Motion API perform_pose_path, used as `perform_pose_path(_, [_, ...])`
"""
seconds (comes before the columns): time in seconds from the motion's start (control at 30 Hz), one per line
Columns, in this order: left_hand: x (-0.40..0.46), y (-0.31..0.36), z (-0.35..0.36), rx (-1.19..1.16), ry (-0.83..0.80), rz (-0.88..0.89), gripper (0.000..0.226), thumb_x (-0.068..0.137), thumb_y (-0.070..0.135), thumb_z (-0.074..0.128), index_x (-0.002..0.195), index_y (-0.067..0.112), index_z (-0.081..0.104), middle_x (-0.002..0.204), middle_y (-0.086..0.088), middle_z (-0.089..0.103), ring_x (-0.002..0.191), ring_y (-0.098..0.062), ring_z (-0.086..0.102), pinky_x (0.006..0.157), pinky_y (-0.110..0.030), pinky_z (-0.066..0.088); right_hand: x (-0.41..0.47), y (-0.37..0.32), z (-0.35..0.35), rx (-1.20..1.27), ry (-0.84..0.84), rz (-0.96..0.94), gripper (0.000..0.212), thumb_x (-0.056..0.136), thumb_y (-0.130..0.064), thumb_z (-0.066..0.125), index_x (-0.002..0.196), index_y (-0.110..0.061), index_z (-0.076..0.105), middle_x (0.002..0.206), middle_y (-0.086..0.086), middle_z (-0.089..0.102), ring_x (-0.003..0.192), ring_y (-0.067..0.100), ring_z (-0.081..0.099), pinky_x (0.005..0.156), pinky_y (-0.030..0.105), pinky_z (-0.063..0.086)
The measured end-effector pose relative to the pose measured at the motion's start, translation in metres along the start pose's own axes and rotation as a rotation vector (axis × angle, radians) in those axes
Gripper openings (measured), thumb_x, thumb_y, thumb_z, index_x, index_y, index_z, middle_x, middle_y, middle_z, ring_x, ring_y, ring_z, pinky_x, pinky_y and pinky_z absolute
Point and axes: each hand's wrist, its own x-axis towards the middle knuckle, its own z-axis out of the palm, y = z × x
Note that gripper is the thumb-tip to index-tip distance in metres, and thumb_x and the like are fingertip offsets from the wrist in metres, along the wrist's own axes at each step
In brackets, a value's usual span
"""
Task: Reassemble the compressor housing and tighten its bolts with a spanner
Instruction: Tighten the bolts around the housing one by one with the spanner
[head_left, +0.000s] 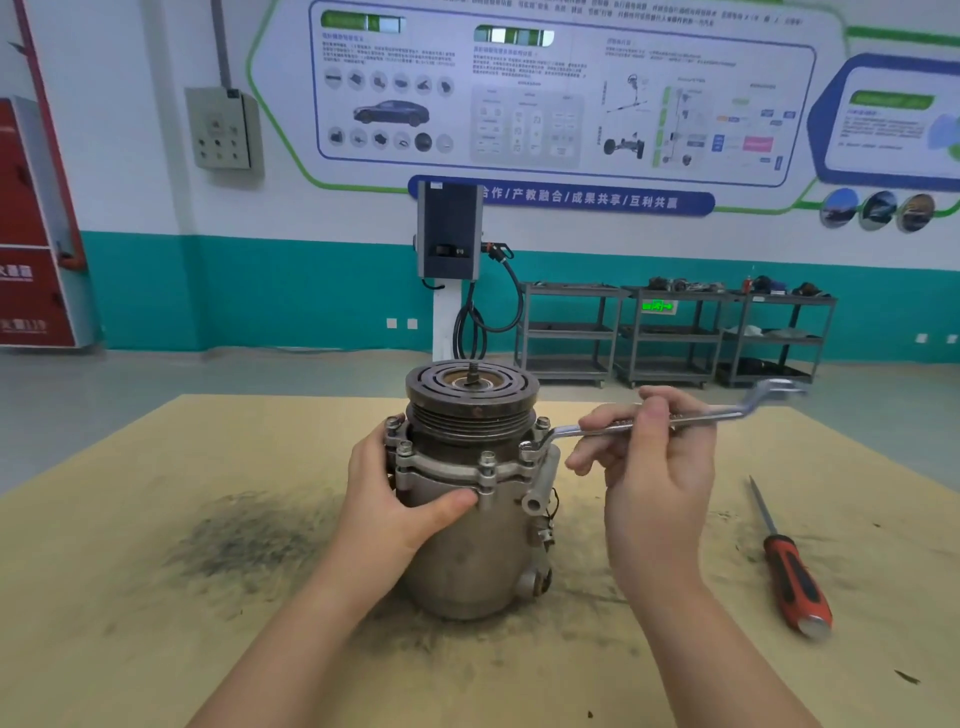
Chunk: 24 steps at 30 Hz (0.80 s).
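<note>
Compressor housing (467, 545): cast metal cylinder, upright at the middle of the desk (156, 467), pulley on top, flange ring of bolts (487, 460) below it. Judged heavy, rigid, smooth-sided; likely to twist under wrench torque, so best braced at the flange or body.
Left hand (400, 493): wrapped round the housing's left side, thumb pressed under the flange.
Spanner (649, 418): slim steel offset ring type, stiff; near end seated on a right-side flange bolt.
Right hand (654, 457): fingers pinch the shank near mid-length; a hold farther out would likely give more leverage.
Screwdriver (795, 577): lies on the desk, well apart to the right.
</note>
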Motion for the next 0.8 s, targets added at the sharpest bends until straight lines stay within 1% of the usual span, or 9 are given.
perform_pose_path(0.07, [0.000,0.001,0.001,0.017,0.001,-0.002,0.096,0.042,0.060,0.079,0.128,0.044,0.039,0.141,0.007,0.046,0.129,-0.009,0.049,0.111,-0.043,0.043,-0.014,0.004,0.003,-0.149,-0.146,-0.318,0.013,0.103,-0.030,0.044,0.101,-0.039,0.053,0.082,-0.001,0.066,0.054,0.015,0.062,0.057,0.024,0.050])
perform_pose_path(0.1, [0.000,0.002,0.001,0.021,0.002,-0.001,0.095,0.043,0.059,0.079,0.127,0.045,0.039,0.141,0.006,0.046,0.129,-0.010,0.049,0.111,-0.043,0.042,-0.020,0.007,0.004,-0.218,-0.227,-0.419,0.011,0.103,-0.031,0.047,0.101,-0.038,0.056,0.086,-0.003,0.066,0.061,0.013,0.064,0.061,0.024,0.052])
perform_pose_path(0.2, [0.001,0.002,0.001,0.013,-0.013,0.000,0.097,0.045,0.056,0.084,0.131,0.039,0.041,0.140,0.002,0.049,0.128,-0.014,0.052,0.110,-0.044,0.043,-0.031,0.014,0.005,-0.422,-0.423,-0.636,0.003,0.093,-0.013,0.063,0.096,-0.014,0.062,0.090,0.003,0.067,0.082,0.015,0.064,0.073,0.028,0.054])
perform_pose_path(0.27, [0.000,0.003,0.001,0.008,-0.025,0.006,0.095,0.046,0.054,0.086,0.130,0.040,0.042,0.138,0.000,0.051,0.128,-0.016,0.053,0.110,-0.046,0.043,-0.032,0.015,0.005,-0.480,-0.473,-0.684,0.012,0.086,-0.007,0.067,0.096,-0.009,0.062,0.090,0.007,0.067,0.084,0.017,0.065,0.075,0.030,0.055])
perform_pose_path(0.33, [-0.001,0.005,0.001,0.019,-0.018,0.014,0.088,0.046,0.056,0.083,0.124,0.048,0.042,0.138,0.004,0.049,0.129,-0.013,0.051,0.111,-0.044,0.042,-0.031,0.008,0.007,-0.428,-0.422,-0.607,0.005,0.095,-0.013,0.057,0.098,-0.014,0.060,0.093,0.002,0.064,0.081,0.015,0.064,0.074,0.027,0.054])
perform_pose_path(0.4, [-0.002,0.008,0.001,0.042,-0.014,0.014,0.083,0.045,0.061,0.079,0.117,0.056,0.038,0.136,0.012,0.045,0.129,-0.007,0.048,0.112,-0.041,0.041,-0.026,0.001,0.009,-0.261,-0.261,-0.454,0.015,0.104,-0.028,0.043,0.100,-0.023,0.057,0.088,0.001,0.062,0.068,0.013,0.063,0.065,0.024,0.052])
perform_pose_path(0.53, [-0.002,0.009,0.002,0.051,-0.015,0.006,0.082,0.043,0.063,0.077,0.114,0.057,0.037,0.134,0.016,0.042,0.128,-0.006,0.047,0.112,-0.038,0.041,-0.007,-0.009,0.006,0.055,0.009,-0.047,0.018,0.104,-0.019,0.030,0.098,-0.016,0.047,0.071,0.000,0.065,0.051,0.015,0.056,0.055,0.023,0.047])
perform_pose_path(0.67, [-0.001,0.008,0.002,0.059,-0.009,0.017,0.083,0.042,0.064,0.076,0.115,0.053,0.038,0.129,0.019,0.041,0.127,-0.007,0.047,0.111,-0.036,0.041,0.006,-0.004,-0.001,0.247,0.091,0.320,0.024,0.106,-0.013,0.030,0.094,-0.010,0.050,0.064,0.006,0.063,0.046,0.017,0.051,0.048,0.024,0.045])
perform_pose_path(0.8, [0.000,0.005,0.001,0.059,-0.007,0.027,0.080,0.043,0.064,0.077,0.114,0.055,0.039,0.131,0.018,0.043,0.128,-0.008,0.048,0.111,-0.039,0.042,0.012,0.001,-0.004,0.333,0.092,0.421,0.025,0.106,-0.014,0.031,0.092,-0.008,0.051,0.063,0.007,0.062,0.045,0.017,0.050,0.046,0.023,0.045])
